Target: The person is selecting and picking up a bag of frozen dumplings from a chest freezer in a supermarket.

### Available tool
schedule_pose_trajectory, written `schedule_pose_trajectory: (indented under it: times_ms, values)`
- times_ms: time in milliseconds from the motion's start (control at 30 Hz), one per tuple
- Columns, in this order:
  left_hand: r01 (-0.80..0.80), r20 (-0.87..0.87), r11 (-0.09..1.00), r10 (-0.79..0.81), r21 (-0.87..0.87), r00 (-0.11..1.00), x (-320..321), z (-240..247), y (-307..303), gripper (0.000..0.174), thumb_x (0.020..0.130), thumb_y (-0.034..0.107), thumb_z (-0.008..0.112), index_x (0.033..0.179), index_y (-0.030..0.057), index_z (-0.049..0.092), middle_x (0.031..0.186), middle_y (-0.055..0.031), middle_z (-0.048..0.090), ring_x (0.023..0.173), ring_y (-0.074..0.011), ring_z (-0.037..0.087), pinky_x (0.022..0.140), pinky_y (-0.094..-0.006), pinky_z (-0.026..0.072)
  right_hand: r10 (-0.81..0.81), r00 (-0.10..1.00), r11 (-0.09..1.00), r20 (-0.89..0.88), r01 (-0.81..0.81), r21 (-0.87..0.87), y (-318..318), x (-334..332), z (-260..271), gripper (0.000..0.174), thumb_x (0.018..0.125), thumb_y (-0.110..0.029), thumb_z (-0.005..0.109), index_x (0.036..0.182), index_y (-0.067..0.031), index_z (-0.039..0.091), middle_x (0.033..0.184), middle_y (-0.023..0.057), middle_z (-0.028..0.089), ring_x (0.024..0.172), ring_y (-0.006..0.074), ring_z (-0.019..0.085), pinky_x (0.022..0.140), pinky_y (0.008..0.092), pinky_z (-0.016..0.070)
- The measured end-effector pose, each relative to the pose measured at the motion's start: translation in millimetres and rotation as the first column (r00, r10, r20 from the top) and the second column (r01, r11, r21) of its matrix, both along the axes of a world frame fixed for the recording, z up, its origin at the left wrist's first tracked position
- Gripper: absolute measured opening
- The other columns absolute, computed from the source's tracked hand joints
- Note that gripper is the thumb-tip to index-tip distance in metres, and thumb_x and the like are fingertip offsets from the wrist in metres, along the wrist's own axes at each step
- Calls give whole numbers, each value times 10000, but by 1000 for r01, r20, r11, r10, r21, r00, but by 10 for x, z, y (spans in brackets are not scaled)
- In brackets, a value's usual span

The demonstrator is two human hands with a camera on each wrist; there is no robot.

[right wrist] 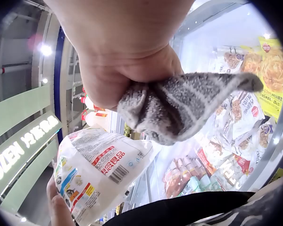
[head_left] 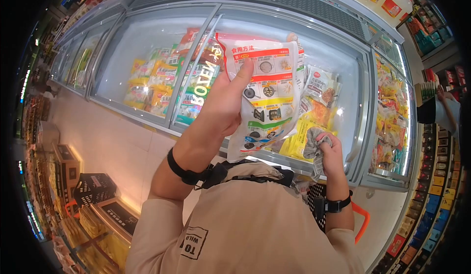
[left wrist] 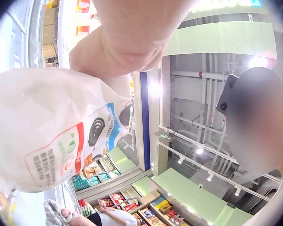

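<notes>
My left hand (head_left: 229, 99) grips a white plastic bag of frozen food (head_left: 272, 90), its thumb across the printed face and its other fingers hidden behind. Rows of small cooking pictures and coloured stripes cover that face; a barcode shows on the bag (right wrist: 106, 169) in the right wrist view. In my right hand (head_left: 332, 155) is a crumpled grey cloth (head_left: 313, 144), held over the freezer's near edge. Pale stripes run across the cloth (right wrist: 179, 108) in the right wrist view. Below the hands lie yellow packs (head_left: 294, 141) and white packs (head_left: 320, 86) inside the freezer.
The chest freezer (head_left: 196, 16) has a metal frame and dividers, with more bagged food (head_left: 157, 80) at left and a further section (head_left: 390, 122) at right. A black basket with an orange handle (head_left: 362, 220) is by my right arm. Another person (head_left: 444, 109) stands at far right.
</notes>
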State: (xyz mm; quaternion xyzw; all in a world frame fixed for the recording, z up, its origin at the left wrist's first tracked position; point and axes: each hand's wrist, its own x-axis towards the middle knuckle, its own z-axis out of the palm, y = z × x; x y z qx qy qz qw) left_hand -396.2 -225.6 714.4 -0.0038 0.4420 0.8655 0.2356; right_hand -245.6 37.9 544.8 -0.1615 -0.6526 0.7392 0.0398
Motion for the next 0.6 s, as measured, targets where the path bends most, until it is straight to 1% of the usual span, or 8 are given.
schedule_pose_trajectory:
  times_ms: [33, 100, 167, 200, 300, 333, 467, 600]
  values:
    - [8, -11, 1000, -8, -12, 1000, 0, -26, -4, 387, 1013, 249, 531, 1324, 30, 461, 1237, -119, 616, 1069, -211, 636, 873, -360, 546, 67, 997, 987, -46, -59, 151, -5, -15, 13, 188, 772, 6, 502, 906, -23, 631, 1112, 135, 620, 1096, 222, 579, 990, 340, 428]
    - [-5, -62, 1000, 3, -21, 998, 3, -114, 12, 379, 1007, 247, 548, 1305, 21, 485, 1217, -112, 628, 1041, -192, 636, 866, -345, 532, 68, 996, 910, -62, -36, 413, -84, -30, 159, 301, 702, 49, 472, 940, -9, 648, 1244, 149, 584, 1257, 266, 489, 1098, 376, 319]
    - [-47, -145, 999, 45, -10, 988, 15, -225, 81, 367, 1000, 248, 564, 1277, 11, 516, 1194, -105, 641, 1013, -172, 633, 863, -328, 515, 91, 987, 844, -130, -7, 537, -221, -82, 305, 363, 707, 61, 456, 1014, 1, 639, 1256, 152, 582, 1272, 274, 481, 1099, 386, 321]
    - [-47, -159, 998, 42, -31, 986, 12, -255, 100, 353, 998, 244, 569, 1258, 9, 531, 1176, -100, 649, 1009, -165, 630, 865, -324, 507, 113, 977, 890, -181, -19, 455, -293, -97, 362, 439, 739, 69, 466, 1157, 16, 589, 1293, 168, 554, 1221, 260, 513, 1070, 354, 352]
    - [-74, -193, 994, 57, -80, 979, 1, -309, 178, 318, 993, 232, 580, 1214, 5, 566, 1130, -88, 666, 999, -150, 624, 864, -315, 492, 156, 981, 849, -116, -73, 524, -478, -160, 626, 432, 781, 39, 551, 1211, 2, 559, 1234, 155, 576, 1178, 251, 540, 1037, 355, 384]
    - [-101, -200, 991, 82, -86, 976, 5, -319, 218, 310, 992, 227, 581, 1206, 4, 572, 1119, -86, 668, 996, -147, 623, 860, -313, 490, 136, 979, 847, -149, -36, 531, -540, -186, 647, 430, 801, -36, 666, 1216, -3, 559, 1149, 136, 593, 1107, 245, 567, 988, 361, 418]
    - [-214, -243, 975, 193, -63, 950, -58, -496, 349, 305, 990, 219, 582, 1206, 3, 572, 1093, -78, 671, 978, -140, 619, 848, -308, 487, 157, 975, 678, -156, 8, 735, -759, -277, 888, 617, 754, -164, 779, 1262, 23, 484, 1111, 175, 554, 1031, 315, 571, 912, 381, 458]
    - [-301, -218, 940, 264, -158, 939, 13, -519, 487, 313, 992, 223, 576, 1218, 6, 561, 1107, -79, 662, 970, -133, 612, 844, -296, 480, 212, 956, 521, -204, 66, 851, -973, -399, 1082, 879, 676, -281, 848, 1333, 53, 369, 1166, 219, 478, 1005, 359, 568, 826, 408, 499]
